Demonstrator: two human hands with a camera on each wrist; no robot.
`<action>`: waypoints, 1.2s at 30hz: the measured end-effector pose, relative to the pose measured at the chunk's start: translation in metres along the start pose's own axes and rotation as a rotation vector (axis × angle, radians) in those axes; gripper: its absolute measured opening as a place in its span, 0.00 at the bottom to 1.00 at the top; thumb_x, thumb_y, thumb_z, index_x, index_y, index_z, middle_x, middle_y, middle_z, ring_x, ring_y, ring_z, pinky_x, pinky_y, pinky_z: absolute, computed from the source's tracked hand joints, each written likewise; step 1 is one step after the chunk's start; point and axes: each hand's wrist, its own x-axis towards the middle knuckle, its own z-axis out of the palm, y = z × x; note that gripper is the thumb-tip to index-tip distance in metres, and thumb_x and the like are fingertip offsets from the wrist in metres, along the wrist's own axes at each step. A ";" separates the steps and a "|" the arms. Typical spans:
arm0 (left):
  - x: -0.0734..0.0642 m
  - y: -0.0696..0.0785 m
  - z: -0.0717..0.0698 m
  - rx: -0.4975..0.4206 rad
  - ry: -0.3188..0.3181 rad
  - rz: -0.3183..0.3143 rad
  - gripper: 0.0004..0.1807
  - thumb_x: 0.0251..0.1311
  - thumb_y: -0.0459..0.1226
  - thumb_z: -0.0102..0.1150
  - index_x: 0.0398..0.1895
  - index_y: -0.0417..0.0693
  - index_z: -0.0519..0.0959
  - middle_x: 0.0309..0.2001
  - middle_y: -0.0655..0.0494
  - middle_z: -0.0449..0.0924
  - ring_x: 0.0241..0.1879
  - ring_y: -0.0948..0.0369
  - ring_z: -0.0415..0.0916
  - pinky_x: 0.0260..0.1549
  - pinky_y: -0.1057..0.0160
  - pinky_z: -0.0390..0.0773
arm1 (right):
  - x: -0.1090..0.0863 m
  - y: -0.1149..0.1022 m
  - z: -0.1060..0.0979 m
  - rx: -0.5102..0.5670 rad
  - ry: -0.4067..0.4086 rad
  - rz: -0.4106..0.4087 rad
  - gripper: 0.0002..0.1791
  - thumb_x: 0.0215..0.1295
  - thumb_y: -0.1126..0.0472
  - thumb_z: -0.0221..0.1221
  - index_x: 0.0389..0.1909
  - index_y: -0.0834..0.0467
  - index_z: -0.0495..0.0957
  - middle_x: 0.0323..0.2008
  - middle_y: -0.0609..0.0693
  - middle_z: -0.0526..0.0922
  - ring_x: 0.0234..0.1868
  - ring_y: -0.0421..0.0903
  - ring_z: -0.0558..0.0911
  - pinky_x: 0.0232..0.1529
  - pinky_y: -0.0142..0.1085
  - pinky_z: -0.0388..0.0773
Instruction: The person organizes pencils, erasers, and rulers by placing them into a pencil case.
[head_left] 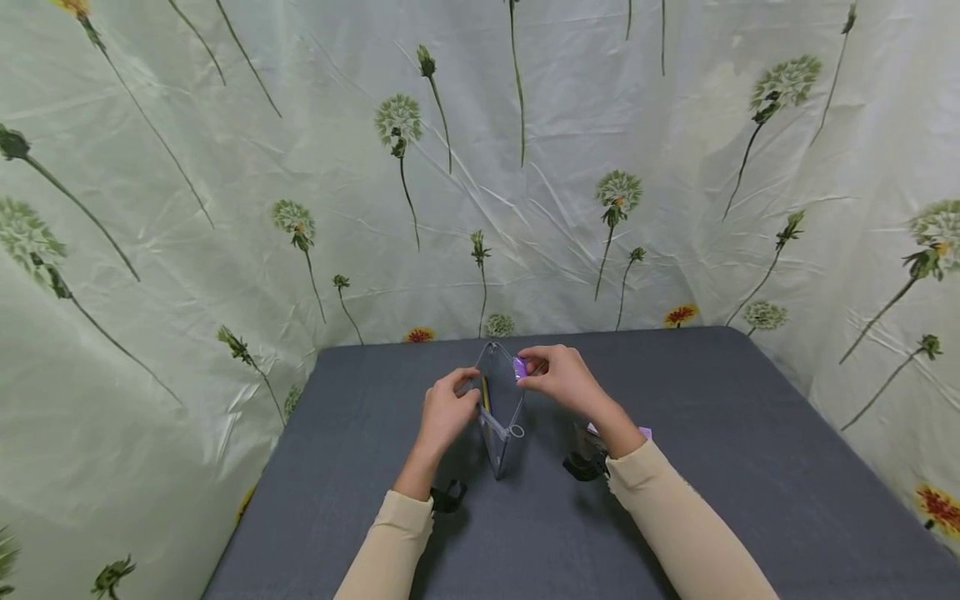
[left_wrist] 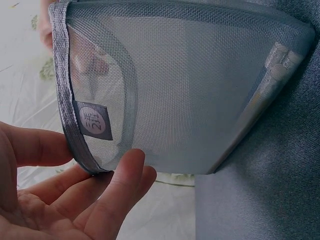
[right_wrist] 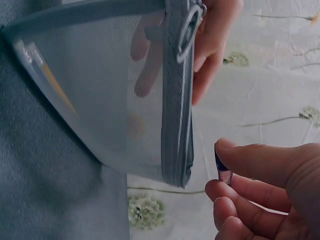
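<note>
Left hand (head_left: 447, 412) and right hand (head_left: 562, 379) pinch above the desk (head_left: 337, 467). With the left I grip the upright mesh pouch (left_wrist: 170, 90) by its rim; with the right I hold a small purple item (head_left: 520, 368) near its open top.

Mesh, my own hands and the edges keep a good deal from me.
The slim yellow stick (right_wrist: 56, 87) inside my grey see-through mesh pouch (left_wrist: 165, 100) blurs behind the weave, so I can't tell what it is. My right hand (head_left: 561, 379) covers part of the small shiny purple piece (head_left: 521, 368) I pinch, and my forearm hides most of a pale lilac thing (head_left: 645, 432). The pouch runs off the top in both wrist views, where my left hand (head_left: 450, 408) and right hand are cut off too. The bottom edge crops my cream sleeves (head_left: 690, 525) and the dark grey desk (head_left: 750, 417).
</note>
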 end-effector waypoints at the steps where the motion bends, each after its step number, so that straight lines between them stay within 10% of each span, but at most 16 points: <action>1: 0.000 0.000 0.000 0.001 0.004 -0.001 0.18 0.66 0.36 0.57 0.57 0.54 0.83 0.61 0.47 0.79 0.46 0.53 0.85 0.29 0.59 0.81 | 0.002 -0.001 0.002 -0.001 -0.003 -0.003 0.24 0.58 0.60 0.73 0.57 0.56 0.83 0.34 0.46 0.83 0.35 0.44 0.82 0.36 0.40 0.79; 25: 0.002 0.000 -0.004 0.049 0.039 0.003 0.19 0.61 0.33 0.58 0.55 0.48 0.84 0.58 0.48 0.82 0.45 0.53 0.85 0.29 0.59 0.82 | 0.027 -0.018 0.041 -0.210 -0.094 -0.089 0.26 0.56 0.61 0.73 0.57 0.61 0.83 0.31 0.45 0.85 0.29 0.39 0.81 0.31 0.37 0.78; 36: 0.002 0.001 -0.007 0.062 0.037 -0.007 0.18 0.61 0.33 0.58 0.53 0.51 0.84 0.57 0.45 0.82 0.24 0.63 0.82 0.24 0.61 0.79 | 0.033 -0.015 0.047 -0.259 -0.121 -0.068 0.25 0.57 0.62 0.73 0.56 0.62 0.83 0.27 0.45 0.82 0.25 0.39 0.78 0.28 0.37 0.76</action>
